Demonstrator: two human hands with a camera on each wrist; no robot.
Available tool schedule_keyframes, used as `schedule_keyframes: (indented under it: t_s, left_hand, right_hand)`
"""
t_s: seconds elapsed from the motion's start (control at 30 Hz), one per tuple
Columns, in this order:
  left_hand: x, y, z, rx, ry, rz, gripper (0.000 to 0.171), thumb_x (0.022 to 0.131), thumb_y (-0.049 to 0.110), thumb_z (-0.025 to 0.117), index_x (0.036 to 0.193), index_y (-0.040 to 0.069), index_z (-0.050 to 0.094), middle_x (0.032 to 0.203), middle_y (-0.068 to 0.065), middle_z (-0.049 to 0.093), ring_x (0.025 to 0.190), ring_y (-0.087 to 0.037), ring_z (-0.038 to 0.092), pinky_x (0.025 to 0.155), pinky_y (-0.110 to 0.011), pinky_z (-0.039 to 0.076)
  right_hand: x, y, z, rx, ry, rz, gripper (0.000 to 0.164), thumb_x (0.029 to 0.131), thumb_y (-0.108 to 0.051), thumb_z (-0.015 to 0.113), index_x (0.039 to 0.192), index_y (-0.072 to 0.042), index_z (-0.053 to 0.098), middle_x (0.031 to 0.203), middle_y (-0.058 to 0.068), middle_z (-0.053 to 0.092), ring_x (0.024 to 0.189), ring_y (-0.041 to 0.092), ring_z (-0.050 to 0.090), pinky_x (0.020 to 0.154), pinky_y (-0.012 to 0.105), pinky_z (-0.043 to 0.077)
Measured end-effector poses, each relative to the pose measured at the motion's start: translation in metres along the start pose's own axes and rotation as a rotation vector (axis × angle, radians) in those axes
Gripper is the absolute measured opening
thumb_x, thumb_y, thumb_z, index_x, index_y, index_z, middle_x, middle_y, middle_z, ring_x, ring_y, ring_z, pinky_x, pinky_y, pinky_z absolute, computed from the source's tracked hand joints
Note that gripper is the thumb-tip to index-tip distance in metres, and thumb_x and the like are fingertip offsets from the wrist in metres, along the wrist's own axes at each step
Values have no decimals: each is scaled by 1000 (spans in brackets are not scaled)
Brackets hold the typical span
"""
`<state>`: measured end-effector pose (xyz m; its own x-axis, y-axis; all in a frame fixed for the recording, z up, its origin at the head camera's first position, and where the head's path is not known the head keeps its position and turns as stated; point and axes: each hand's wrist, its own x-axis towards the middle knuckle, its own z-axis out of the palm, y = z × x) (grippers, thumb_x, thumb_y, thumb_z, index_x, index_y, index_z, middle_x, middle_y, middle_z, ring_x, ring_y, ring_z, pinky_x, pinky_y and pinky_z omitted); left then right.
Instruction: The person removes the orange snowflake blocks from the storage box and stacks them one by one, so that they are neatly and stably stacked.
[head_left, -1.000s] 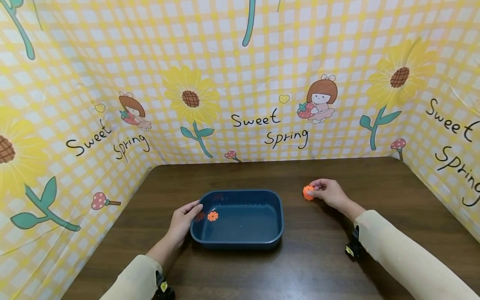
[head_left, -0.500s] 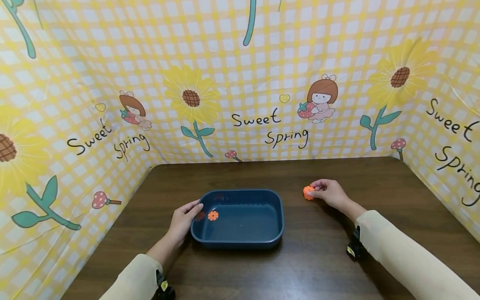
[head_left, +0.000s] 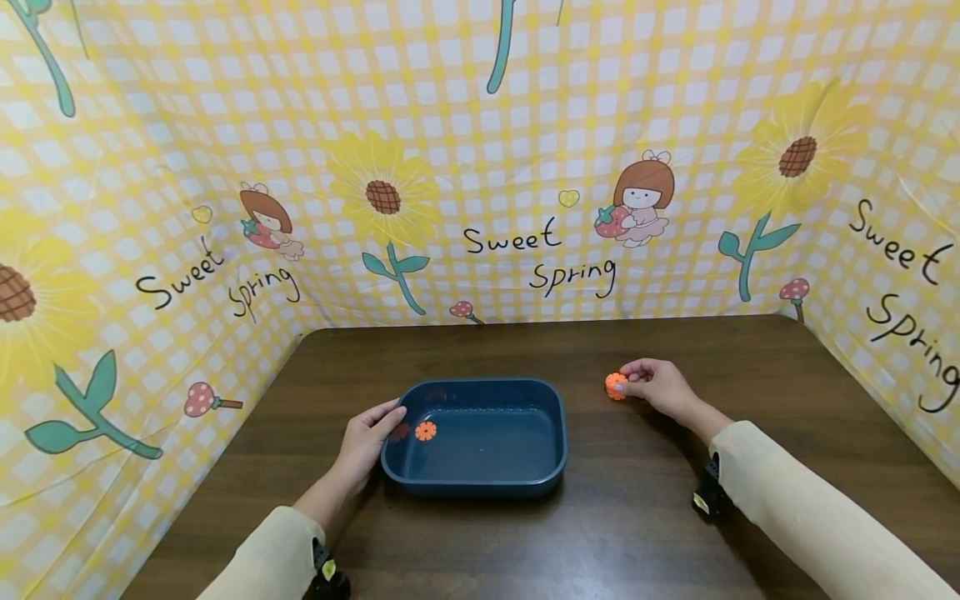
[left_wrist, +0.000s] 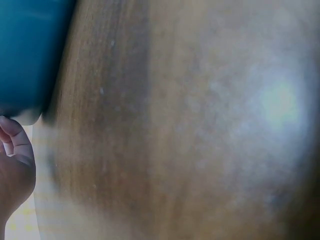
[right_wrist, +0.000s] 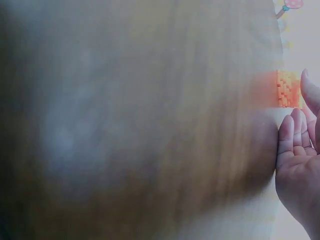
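My left hand (head_left: 362,442) grips the left rim of a dark blue rectangular plastic basin (head_left: 480,485), thumb over the edge. Inside the basin, near its left wall, lies one orange snowflake disc (head_left: 426,431). To the right of the basin, my right hand (head_left: 658,388) holds a short stack of orange snowflake discs (head_left: 615,386) at the table surface, between thumb and fingers. Layered edges of the stack (right_wrist: 286,89) show in the right wrist view, at the fingertips. In the left wrist view, my left hand (left_wrist: 17,170) is partly cut off beside the basin (left_wrist: 30,55).
The basin and both hands are on a dark brown wooden table (head_left: 480,550). A yellow checked cloth (head_left: 480,167) with printed flowers hangs behind the table and along both sides. Each wrist carries a small black camera, such as the right one (head_left: 707,492).
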<state>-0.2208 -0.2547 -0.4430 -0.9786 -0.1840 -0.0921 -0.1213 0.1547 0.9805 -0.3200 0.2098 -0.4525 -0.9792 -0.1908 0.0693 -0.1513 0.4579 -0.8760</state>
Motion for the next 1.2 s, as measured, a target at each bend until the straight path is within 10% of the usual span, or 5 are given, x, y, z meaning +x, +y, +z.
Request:
schedule_keyframes:
  t_s: [0.5, 1.2]
  left_hand:
    - [2, -2, 1, -6, 1, 10, 47, 95, 29, 65, 133, 3, 59, 118, -16, 66, 98, -25, 67, 82, -31, 54]
    - [-1, 1, 0, -1, -10, 10, 46, 96, 30, 64, 133, 4, 59, 117, -17, 66, 99, -26, 65, 84, -32, 53]
  right_hand:
    - [0, -20, 2, 20, 63, -61, 42, 86, -20, 77, 113, 8, 63, 91, 10, 58, 81, 22, 51, 61, 23, 46]
    - [-6, -121, 67, 203, -35, -125, 30, 86, -20, 77, 109, -5, 68, 92, 9, 60, 78, 22, 55, 69, 36, 52]
